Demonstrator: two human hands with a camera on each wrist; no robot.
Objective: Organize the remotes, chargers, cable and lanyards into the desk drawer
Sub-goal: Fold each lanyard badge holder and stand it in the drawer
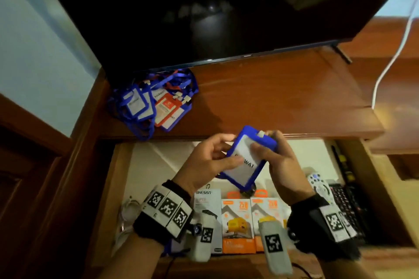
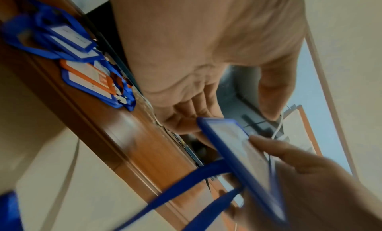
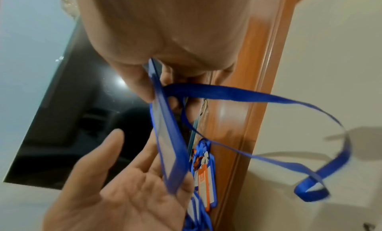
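I hold a blue lanyard badge (image 1: 246,158) over the open desk drawer (image 1: 154,165). My right hand (image 1: 267,142) pinches the badge's upper end between thumb and fingers (image 3: 144,85). My left hand (image 1: 224,152) is flat, its fingers (image 2: 186,120) against the badge's back and its thumb apart from the badge in the wrist views. The badge's blue strap (image 3: 268,97) hangs loose in a loop. More lanyards (image 1: 154,102), blue and orange, lie in a heap on the desk top. Inside the drawer are boxed chargers (image 1: 235,217), a grey remote (image 1: 317,181), a black remote (image 1: 344,199) and a white cable (image 1: 127,210).
A dark TV screen (image 1: 204,18) stands at the back of the desk top (image 1: 283,97). A white cord (image 1: 396,52) runs down at the right. A white boxed item (image 1: 208,206) lies left of the orange boxes. Bare drawer floor shows at the back left.
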